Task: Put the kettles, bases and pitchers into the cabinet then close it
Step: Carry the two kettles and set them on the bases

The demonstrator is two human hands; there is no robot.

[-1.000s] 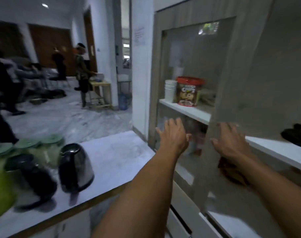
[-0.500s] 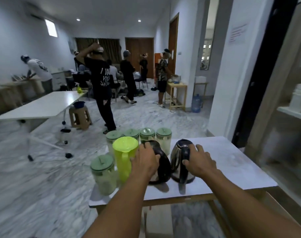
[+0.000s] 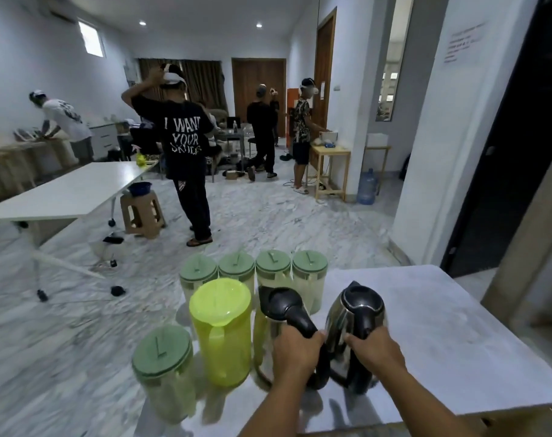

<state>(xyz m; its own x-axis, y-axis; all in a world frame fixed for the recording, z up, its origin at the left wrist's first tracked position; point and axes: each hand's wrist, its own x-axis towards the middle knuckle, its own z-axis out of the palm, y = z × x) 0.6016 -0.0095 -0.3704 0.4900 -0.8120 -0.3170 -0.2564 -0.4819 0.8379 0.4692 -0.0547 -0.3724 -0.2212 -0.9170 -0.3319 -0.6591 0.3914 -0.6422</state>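
Note:
Two steel kettles with black lids and handles stand side by side on a white table. My left hand grips the handle of the left kettle. My right hand grips the handle of the right kettle. A bright yellow-green pitcher stands just left of the kettles. Several clear pitchers with green lids surround it: one in front at the left, a row behind. The cabinet edge shows at the far right; its inside is out of view.
The table's right half is bare white surface. Beyond lies marble floor with a person in a black printed shirt, other people further back, a long white table on the left, a stool and a water bottle.
My view swung from the cabinet to the table. Both hands left the cabinet doors, reached the kettles and closed on their handles.

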